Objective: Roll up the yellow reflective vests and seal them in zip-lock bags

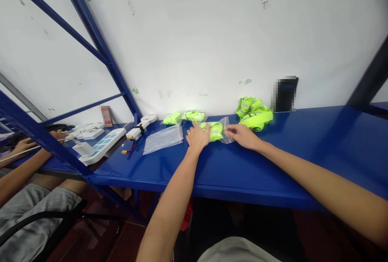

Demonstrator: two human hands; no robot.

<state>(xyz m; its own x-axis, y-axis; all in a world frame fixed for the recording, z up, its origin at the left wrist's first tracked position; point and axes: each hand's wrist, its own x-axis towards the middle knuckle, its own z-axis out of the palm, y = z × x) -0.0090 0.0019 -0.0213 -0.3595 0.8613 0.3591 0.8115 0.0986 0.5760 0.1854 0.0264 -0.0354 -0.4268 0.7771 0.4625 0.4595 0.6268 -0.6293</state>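
A clear plastic zip bag [226, 124] with a folded neon-yellow reflective vest [216, 131] inside lies on the blue table [266, 169]. My left hand [198, 136] is over the bag's left end, fingers curled on it and holding it against the tabletop. At the right end, my right hand [242, 135] pinches the bag's clear edge between thumb and fingers. Just behind my left hand are two more bagged neon vests [172, 118]. A flat clear bag [163, 137] lies to the left. Beyond my right hand sits a loose heap of neon vests [254, 114].
A black upright object [285, 94] leans on the wall at the back right. To the left are a white device with wires [138, 131], a power strip [104, 145] and a blue metal frame post [57, 149]. Another person's hands [56, 136] work beyond that post.
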